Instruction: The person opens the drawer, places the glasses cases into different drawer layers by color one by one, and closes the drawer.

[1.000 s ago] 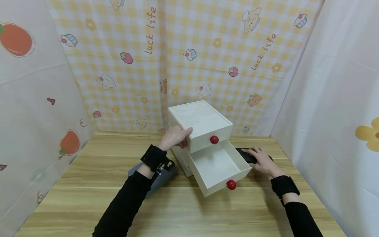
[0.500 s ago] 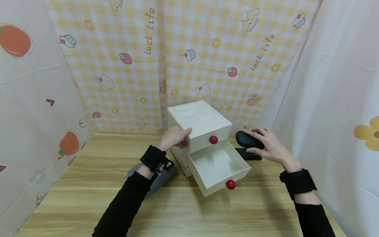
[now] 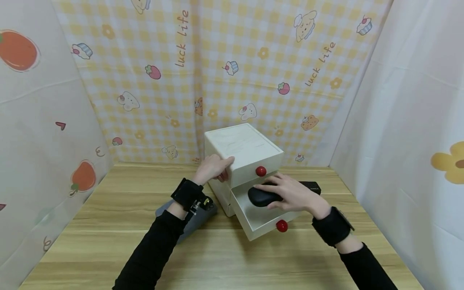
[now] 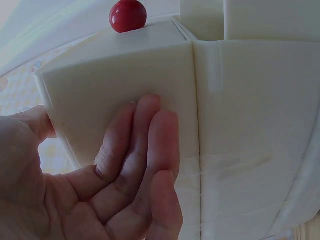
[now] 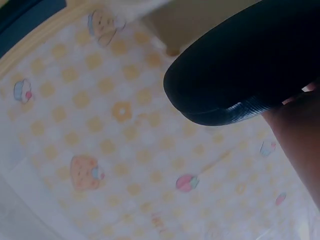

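Note:
A white drawer cabinet (image 3: 243, 143) stands on the table, its upper drawer shut and its lower drawer (image 3: 262, 231) pulled out. My left hand (image 3: 211, 167) holds the cabinet's upper left edge, thumb on the top. In the left wrist view its bent fingers (image 4: 162, 145) lie along the side wall. My right hand (image 3: 291, 195) grips a black computer mouse (image 3: 261, 197) over the pulled-out drawer. The right wrist view shows the mouse (image 5: 240, 70) close up, a finger at its edge. Whether the mouse touches the drawer floor, I cannot tell.
A slim black box (image 3: 311, 187) lies on the table right of the cabinet, partly behind my right hand. Under my left forearm is a grey-blue flat-sided item (image 3: 199, 222). Red knobs (image 3: 282, 226) stick out from the drawer fronts. Patterned curtains enclose the table.
My right hand has lifted the mouse from the table right of the cabinet and carried it left over the lower drawer, uncovering part of the black box. The left hand stays on the cabinet.

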